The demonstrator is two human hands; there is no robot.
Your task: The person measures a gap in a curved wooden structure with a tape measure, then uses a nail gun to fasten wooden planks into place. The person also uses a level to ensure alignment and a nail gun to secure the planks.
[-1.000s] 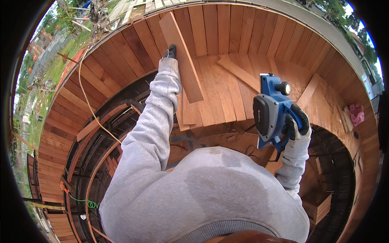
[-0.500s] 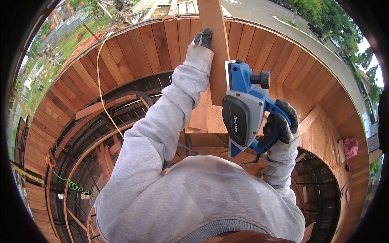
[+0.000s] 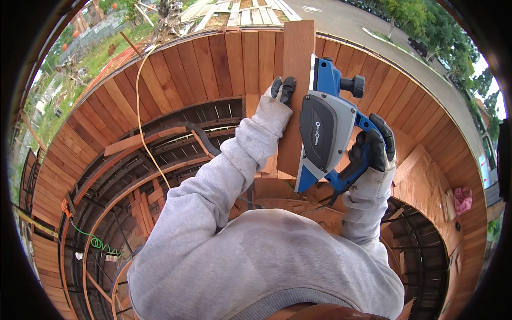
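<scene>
A blue and grey electric hand planer (image 3: 326, 132) lies on its side against the right edge of a brown wooden board (image 3: 298, 48). My right hand (image 3: 375, 143), in a black and grey work glove, is wrapped around the planer's rear handle. The board stretches away from my body. At its left edge, my gloved left hand (image 3: 282, 92) grips it; part of that hold is hidden by the sleeve and the board. The planer's front knob (image 3: 353, 86) points right with no hand on it.
A curved rim of reddish wooden planks (image 3: 202, 66) surrounds me. Dark metal framework (image 3: 176, 138) lies inside it on the left. A yellowish cord (image 3: 140, 112) hangs over the rim, and a green coiled cord (image 3: 98, 244) sits lower left. A pink cloth (image 3: 462, 200) rests at right.
The board has slid nearer to my body, and my left hand has come back with it and slightly right. The planer has shifted a little forward and to the right.
</scene>
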